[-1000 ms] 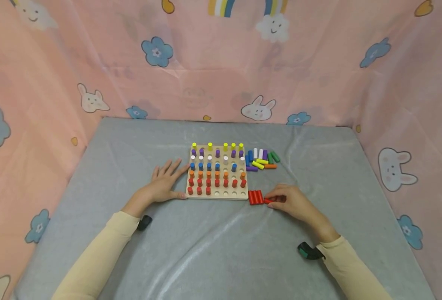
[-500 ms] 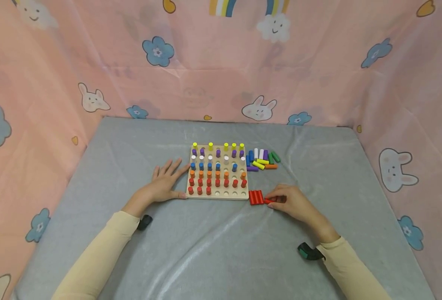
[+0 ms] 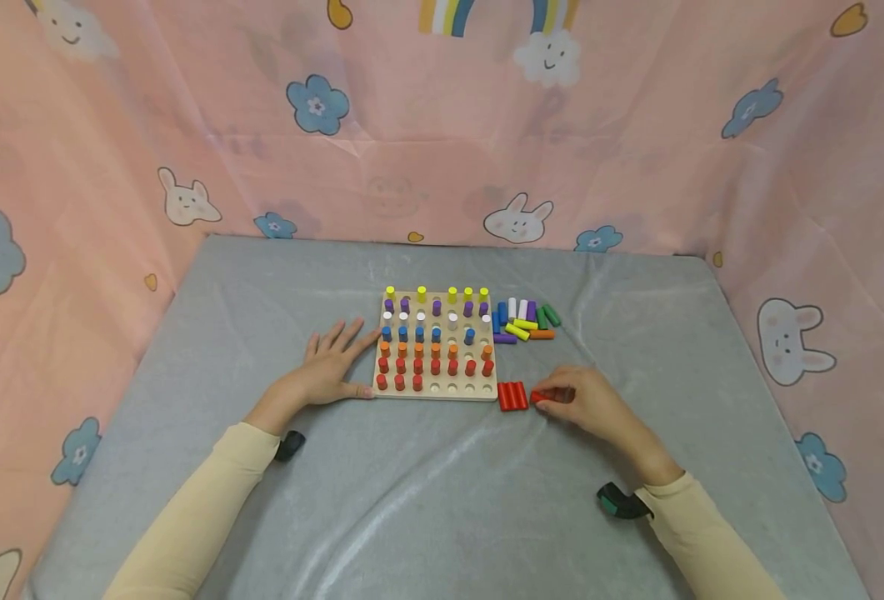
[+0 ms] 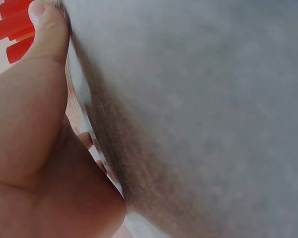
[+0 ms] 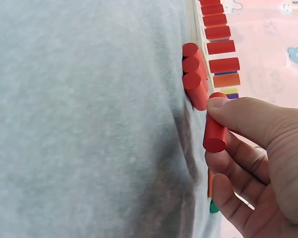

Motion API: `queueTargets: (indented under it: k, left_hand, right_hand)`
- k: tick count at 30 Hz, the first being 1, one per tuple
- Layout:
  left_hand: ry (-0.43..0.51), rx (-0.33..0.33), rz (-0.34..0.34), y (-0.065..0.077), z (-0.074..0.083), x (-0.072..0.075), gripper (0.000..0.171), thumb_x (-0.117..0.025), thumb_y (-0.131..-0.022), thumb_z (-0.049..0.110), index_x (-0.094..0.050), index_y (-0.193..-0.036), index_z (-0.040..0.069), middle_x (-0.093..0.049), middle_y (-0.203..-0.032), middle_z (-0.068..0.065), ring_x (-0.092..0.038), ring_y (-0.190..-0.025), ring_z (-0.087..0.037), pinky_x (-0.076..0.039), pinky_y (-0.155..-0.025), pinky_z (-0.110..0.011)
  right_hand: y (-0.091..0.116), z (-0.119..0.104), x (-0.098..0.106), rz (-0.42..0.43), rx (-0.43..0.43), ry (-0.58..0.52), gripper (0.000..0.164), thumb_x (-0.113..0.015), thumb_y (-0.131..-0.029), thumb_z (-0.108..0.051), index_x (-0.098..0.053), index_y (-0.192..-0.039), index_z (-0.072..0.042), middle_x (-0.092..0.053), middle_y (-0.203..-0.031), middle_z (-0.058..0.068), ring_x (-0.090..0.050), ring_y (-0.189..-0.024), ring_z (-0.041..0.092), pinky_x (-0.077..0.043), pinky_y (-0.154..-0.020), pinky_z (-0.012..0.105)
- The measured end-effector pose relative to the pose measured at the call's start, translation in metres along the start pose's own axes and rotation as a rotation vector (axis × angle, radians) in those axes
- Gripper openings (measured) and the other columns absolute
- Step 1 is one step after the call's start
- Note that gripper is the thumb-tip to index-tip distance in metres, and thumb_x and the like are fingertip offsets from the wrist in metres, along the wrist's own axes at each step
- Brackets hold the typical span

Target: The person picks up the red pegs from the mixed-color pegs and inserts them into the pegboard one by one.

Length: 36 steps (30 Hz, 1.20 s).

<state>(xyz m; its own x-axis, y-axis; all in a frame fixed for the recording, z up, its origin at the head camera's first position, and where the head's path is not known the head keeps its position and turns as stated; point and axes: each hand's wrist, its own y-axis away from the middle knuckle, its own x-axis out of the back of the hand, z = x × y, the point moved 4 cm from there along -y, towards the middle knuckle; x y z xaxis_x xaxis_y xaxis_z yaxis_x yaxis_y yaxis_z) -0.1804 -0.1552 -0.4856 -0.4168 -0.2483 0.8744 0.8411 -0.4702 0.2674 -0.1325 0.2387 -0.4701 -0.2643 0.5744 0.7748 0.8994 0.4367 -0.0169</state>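
Observation:
A wooden pegboard (image 3: pixel 442 394) stands mid-table with upright pegs in rows: yellow, purple, white, blue, orange and red. The front row has red pegs at its left and bare holes at its right. My left hand (image 3: pixel 329 372) lies along the board's left side, fingers spread, thumb at the front left corner; the left wrist view shows that thumb (image 4: pixel 48 34) against the board's edge. My right hand (image 3: pixel 580 398) pinches a red peg (image 5: pixel 216 124) between thumb and fingers, a little right of a row of red pegs (image 3: pixel 512 396) lying side by side by the board's front right corner.
Behind the red row, loose pegs lie in a cluster right of the board: blue, white, purple, yellow, an orange peg (image 3: pixel 541 334) and green pegs (image 3: pixel 551 314). A grey cloth (image 3: pixel 412 500) with creases covers the table. A pink patterned curtain (image 3: pixel 412 150) encloses the back and sides.
The right hand has raised the pinched red peg slightly, and it has shifted a little away from the red row. The left hand and the board's pegs stay as they were.

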Motion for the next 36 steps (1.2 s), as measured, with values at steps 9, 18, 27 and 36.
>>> queueTargets:
  k: [9,18,27,36]
  left_hand:
    - [0.011,0.000,0.002,0.002,0.001,0.000,0.100,-0.073,-0.083,0.051,-0.016,-0.160,0.024,-0.002,-0.168,-0.015,0.001,-0.154,-0.045,-0.001,-0.116,-0.073]
    - [0.007,0.000,0.004,0.001,0.001,0.000,0.100,-0.073,-0.083,0.053,-0.016,-0.160,0.024,-0.003,-0.168,-0.015,0.000,-0.154,-0.045,-0.001,-0.116,-0.073]
    - [-0.004,-0.002,-0.001,0.000,0.000,-0.001,0.101,-0.072,-0.082,0.055,-0.015,-0.160,0.025,-0.002,-0.169,-0.015,0.001,-0.154,-0.045,-0.002,-0.116,-0.073]
    - [0.002,0.004,-0.012,-0.001,-0.002,-0.002,0.102,-0.072,-0.082,0.055,-0.013,-0.161,0.027,0.001,-0.169,-0.013,0.003,-0.154,-0.044,0.001,-0.117,-0.073]
  right_hand:
    - [-0.005,-0.008,-0.001,-0.003,0.006,0.033,0.017,-0.081,-0.083,-0.018,-0.079,-0.100,-0.016,-0.068,-0.083,-0.007,-0.052,-0.070,0.003,-0.044,-0.061,0.019]
    - [-0.016,-0.022,-0.004,-0.008,0.048,0.060,0.016,-0.080,-0.083,-0.021,-0.079,-0.099,-0.017,-0.072,-0.087,-0.006,-0.054,-0.071,0.008,-0.046,-0.062,0.020]
    - [-0.026,-0.034,-0.009,-0.033,0.071,0.078,0.018,-0.080,-0.084,-0.021,-0.079,-0.101,-0.015,-0.072,-0.088,-0.006,-0.057,-0.073,0.009,-0.047,-0.064,0.020]
    - [-0.032,-0.042,-0.012,-0.018,0.130,0.070,0.018,-0.081,-0.083,-0.018,-0.078,-0.100,-0.014,-0.073,-0.088,-0.005,-0.058,-0.072,0.007,-0.050,-0.063,0.019]
